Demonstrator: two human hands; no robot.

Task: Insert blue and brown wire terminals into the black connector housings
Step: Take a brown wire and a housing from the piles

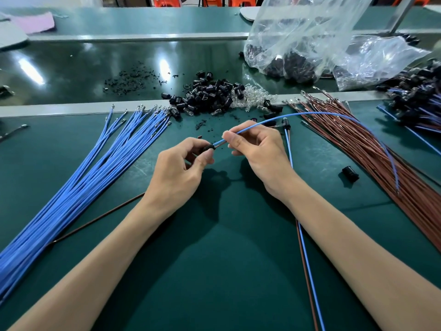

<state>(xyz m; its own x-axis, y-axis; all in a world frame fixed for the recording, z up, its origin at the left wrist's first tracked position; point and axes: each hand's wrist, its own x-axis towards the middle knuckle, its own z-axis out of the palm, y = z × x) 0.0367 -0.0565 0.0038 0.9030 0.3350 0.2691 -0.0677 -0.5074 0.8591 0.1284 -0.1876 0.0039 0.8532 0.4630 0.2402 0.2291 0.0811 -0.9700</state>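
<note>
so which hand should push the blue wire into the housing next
Right. The right hand pinches the blue wire just behind its tip, aimed at the black housing that the left hand grips.

At the grip, the black housing [208, 147] looked like smooth, faintly glossy plastic, and the blue wire [310, 112] leading from it wore a smooth plastic sheath with a soft sheen. Under the grip the green mat [226, 259] was matt and finely textured, scuffed pale just left of it. Left of the grip, the blue wire bundle [71, 194] ended in bright metal terminals [157, 111]; right of it the brown wire bundle [381, 158] was duller. Beyond the grip lay a pile of shiny black plastic housings [207, 96] beside clear glassy bulbs [253, 96], a dark belt surface [95, 68] glossy with reflections, and a crinkled transparent plastic bag [310, 32].
</note>
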